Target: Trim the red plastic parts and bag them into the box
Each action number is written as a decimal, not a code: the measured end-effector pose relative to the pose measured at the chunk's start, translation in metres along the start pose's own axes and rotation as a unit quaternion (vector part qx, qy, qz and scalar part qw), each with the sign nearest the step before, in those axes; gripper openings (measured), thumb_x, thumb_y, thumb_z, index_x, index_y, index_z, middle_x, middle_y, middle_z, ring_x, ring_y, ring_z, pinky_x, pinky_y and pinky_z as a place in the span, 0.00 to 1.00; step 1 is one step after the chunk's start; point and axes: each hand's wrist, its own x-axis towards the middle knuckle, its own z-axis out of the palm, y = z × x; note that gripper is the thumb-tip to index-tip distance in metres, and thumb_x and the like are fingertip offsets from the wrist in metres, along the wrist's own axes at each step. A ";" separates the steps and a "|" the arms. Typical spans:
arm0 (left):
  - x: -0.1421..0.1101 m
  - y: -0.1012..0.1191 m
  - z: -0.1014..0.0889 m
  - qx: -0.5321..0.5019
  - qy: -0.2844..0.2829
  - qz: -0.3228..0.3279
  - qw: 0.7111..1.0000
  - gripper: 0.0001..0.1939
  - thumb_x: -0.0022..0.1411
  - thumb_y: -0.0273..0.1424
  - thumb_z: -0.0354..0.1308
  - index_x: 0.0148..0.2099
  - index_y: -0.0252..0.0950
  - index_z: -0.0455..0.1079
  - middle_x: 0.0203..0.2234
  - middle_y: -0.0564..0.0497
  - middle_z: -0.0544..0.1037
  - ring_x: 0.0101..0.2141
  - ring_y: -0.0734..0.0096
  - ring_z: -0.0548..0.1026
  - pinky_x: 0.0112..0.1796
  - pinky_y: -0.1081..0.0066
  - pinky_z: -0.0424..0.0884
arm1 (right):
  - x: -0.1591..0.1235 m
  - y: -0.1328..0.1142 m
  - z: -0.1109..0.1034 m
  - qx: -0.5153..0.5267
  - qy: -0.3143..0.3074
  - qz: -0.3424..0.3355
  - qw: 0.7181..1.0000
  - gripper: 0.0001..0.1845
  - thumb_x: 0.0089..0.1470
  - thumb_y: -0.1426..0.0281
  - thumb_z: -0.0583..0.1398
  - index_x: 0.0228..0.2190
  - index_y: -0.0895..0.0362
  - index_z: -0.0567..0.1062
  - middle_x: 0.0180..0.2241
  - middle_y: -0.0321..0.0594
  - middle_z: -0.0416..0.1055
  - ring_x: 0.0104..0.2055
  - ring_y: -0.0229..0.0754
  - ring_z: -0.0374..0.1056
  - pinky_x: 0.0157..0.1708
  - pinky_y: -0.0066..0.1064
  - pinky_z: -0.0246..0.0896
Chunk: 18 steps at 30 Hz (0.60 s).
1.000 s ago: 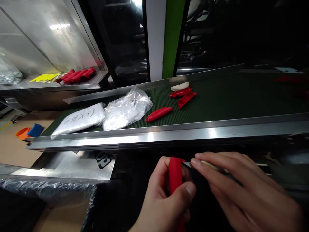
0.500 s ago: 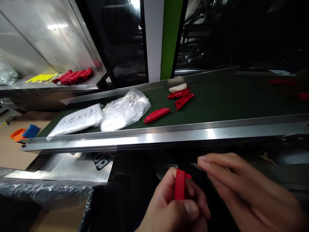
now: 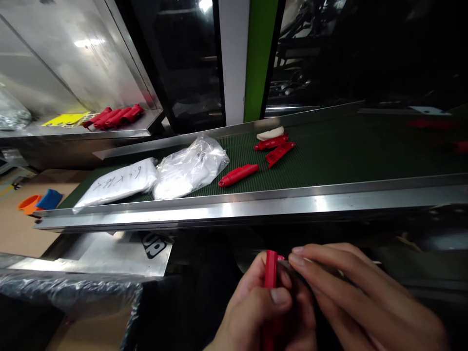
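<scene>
Our left hand [image 3: 256,312] pinches the red plastic part [image 3: 270,273] upright at six o'clock, below the conveyor belt [image 3: 329,156]. Our right hand [image 3: 358,297] pinches a thin blade [image 3: 287,263] against its top edge; we judge light, steady strokes best.

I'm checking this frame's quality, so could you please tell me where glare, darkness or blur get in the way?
Head view: glare streaks the conveyor's steel rail and the metal hood; the upper right background is almost black. The right hand is slightly motion-blurred, the left hand sharper, gripping a red plastic part. Straight edges bow, suggesting wide-angle distortion.
</scene>
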 end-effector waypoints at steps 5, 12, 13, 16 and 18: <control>0.000 0.001 -0.004 0.025 0.008 0.001 1.000 0.06 0.59 0.30 0.55 0.40 0.37 0.62 0.29 0.50 0.73 0.17 0.82 0.64 0.18 0.83 0.61 | -0.001 0.001 0.002 -0.004 0.025 -0.001 1.000 0.22 0.55 0.86 0.56 0.50 0.61 0.73 0.47 0.46 0.68 0.51 0.40 0.66 0.47 0.33 0.65; -0.010 0.008 0.027 0.086 0.086 -0.070 0.990 0.16 0.54 0.38 0.66 0.30 0.34 0.65 0.23 0.48 0.72 0.25 0.74 0.70 0.29 0.77 0.64 | -0.003 0.014 -0.002 -0.017 0.049 0.070 0.996 0.22 0.57 0.83 0.57 0.52 0.57 0.72 0.50 0.43 0.70 0.48 0.39 0.69 0.47 0.30 0.67; -0.010 0.009 0.027 0.067 0.080 -0.073 0.992 0.15 0.55 0.40 0.64 0.33 0.34 0.65 0.24 0.47 0.72 0.25 0.73 0.71 0.28 0.77 0.64 | -0.002 0.014 -0.004 -0.004 0.047 0.052 0.998 0.22 0.56 0.84 0.57 0.51 0.58 0.72 0.50 0.44 0.69 0.49 0.40 0.68 0.47 0.31 0.67; -0.009 0.010 0.016 -0.001 0.048 -0.092 0.995 0.20 0.60 0.46 0.54 0.43 0.35 0.67 0.27 0.44 0.75 0.23 0.71 0.71 0.24 0.78 0.61 | -0.001 0.014 -0.010 0.015 0.012 -0.016 1.000 0.23 0.55 0.85 0.56 0.51 0.60 0.72 0.49 0.47 0.69 0.52 0.44 0.67 0.45 0.33 0.69; -0.008 0.010 0.007 -0.013 0.046 -0.139 0.989 0.26 0.58 0.50 0.51 0.47 0.33 0.68 0.28 0.42 0.76 0.23 0.68 0.71 0.24 0.75 0.63 | 0.000 0.016 -0.013 0.003 -0.023 -0.047 0.999 0.23 0.55 0.83 0.57 0.52 0.58 0.72 0.49 0.46 0.68 0.52 0.45 0.65 0.44 0.34 0.69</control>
